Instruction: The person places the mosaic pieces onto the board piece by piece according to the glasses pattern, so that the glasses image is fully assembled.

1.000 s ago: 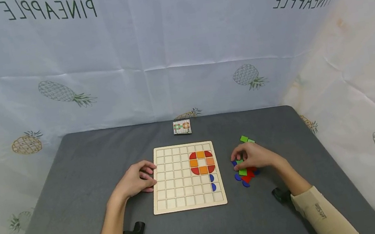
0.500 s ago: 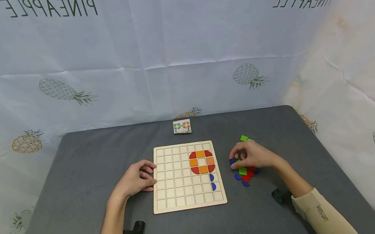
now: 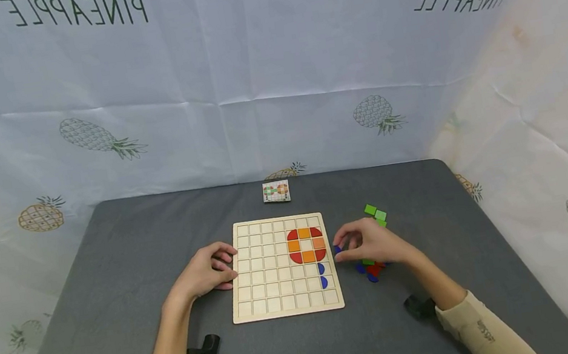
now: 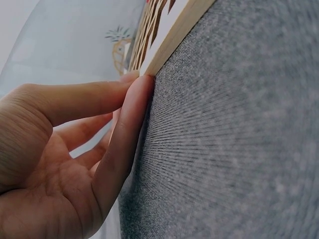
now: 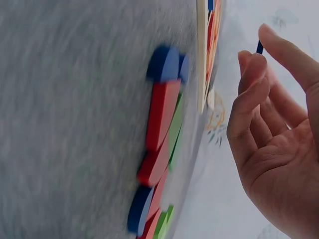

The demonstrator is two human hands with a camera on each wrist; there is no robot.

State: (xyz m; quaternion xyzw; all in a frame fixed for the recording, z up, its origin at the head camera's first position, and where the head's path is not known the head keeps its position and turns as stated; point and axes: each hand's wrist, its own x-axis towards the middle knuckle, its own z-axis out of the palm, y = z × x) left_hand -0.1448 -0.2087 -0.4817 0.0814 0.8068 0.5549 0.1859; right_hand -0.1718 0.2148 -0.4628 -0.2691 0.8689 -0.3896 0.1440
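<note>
In the head view my left hand (image 3: 205,271) rests its fingertips against the left edge of a square wooden grid board (image 3: 274,289); the left wrist view shows thumb and finger at that edge. My right hand (image 3: 373,241) holds a small blue half-round tile (image 3: 337,249) beside the board's right edge. The right wrist view shows the tile's thin edge (image 5: 259,48) between thumb and fingers. On the board, red corner tiles (image 3: 295,258) and orange square tiles (image 3: 307,256) form a ring round one bare cell. Below it lie two blue half-round tiles (image 3: 324,282).
Right of the board lies a loose pile of red tiles (image 5: 162,117), blue tiles (image 5: 163,62) and green tiles (image 3: 371,209), partly under my right hand. A small printed pattern card (image 3: 276,191) stands behind the board. A pineapple-print cloth (image 3: 265,51) hangs behind the grey table (image 3: 158,220).
My right hand has moved left from the tile pile to the board's right edge, carrying the blue half-round tile. The left hand stays at the board's edge.
</note>
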